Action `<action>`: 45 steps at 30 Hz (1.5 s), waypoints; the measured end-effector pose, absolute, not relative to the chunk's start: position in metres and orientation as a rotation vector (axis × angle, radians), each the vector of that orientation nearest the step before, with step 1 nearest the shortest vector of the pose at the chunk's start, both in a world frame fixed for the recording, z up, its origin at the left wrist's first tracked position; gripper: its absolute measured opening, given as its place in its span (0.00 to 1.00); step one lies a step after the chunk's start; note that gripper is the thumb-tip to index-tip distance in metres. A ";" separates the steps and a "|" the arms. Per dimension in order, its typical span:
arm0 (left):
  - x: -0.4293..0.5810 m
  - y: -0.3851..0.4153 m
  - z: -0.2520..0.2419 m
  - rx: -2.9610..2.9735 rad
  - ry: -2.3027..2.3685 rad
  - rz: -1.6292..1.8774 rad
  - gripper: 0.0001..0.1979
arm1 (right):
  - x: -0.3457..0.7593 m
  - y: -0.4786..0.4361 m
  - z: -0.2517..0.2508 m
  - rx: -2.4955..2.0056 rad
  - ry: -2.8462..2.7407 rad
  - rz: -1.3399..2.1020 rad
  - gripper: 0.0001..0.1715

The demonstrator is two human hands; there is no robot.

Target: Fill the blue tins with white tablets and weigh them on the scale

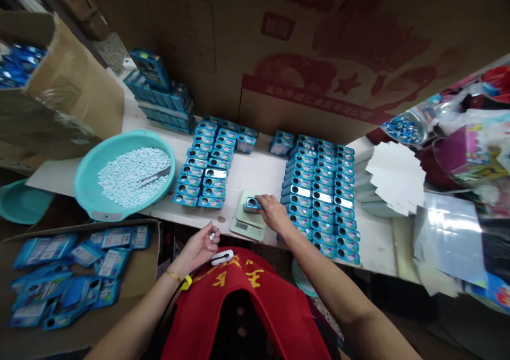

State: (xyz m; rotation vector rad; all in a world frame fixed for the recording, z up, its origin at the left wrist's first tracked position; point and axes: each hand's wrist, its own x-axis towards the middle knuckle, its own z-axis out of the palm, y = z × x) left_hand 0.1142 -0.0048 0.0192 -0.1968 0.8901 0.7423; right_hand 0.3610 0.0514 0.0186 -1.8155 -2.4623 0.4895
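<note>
My right hand (pixel 272 213) grips a small blue tin (pixel 251 204) that stands on a pale green kitchen scale (pixel 247 226) at the table's front edge. Left of the scale, my left hand (pixel 202 247) is closed round a few small white candies (pixel 212 236), which show at the fingertips. Rows of blue tins (pixel 199 174) stand on the left of the scale. More rows of blue tins (pixel 319 200) stand to its right, with dark round openings on top. A turquoise basin (pixel 88 158) holds a heap of white candies (pixel 131 174) and a metal scoop (pixel 155 176).
A cardboard box (pixel 153 296) at the lower left holds blue packs. Another carton (pixel 79 73) with shiny blue wrappers stands upper left. A large carton (pixel 303 83) walls off the back. Stacked white cards (pixel 394 176) and clear sheets (pixel 450 237) lie on the right.
</note>
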 end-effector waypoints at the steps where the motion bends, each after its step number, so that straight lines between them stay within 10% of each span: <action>1: 0.109 -0.006 0.018 -0.213 0.913 0.762 0.10 | 0.362 0.065 0.016 -1.818 -2.459 0.466 0.24; 11: 0.069 -0.027 0.013 -0.363 1.069 0.993 0.06 | 0.316 0.242 -0.004 -1.958 -2.231 0.326 0.21; 26: 0.073 -0.037 0.022 -0.522 1.109 1.026 0.11 | 0.461 0.252 -0.047 -1.961 -2.289 -0.294 0.19; 45: 0.095 -0.025 0.027 -0.341 0.944 0.861 0.07 | 0.367 0.055 -0.006 -1.203 -2.634 0.225 0.22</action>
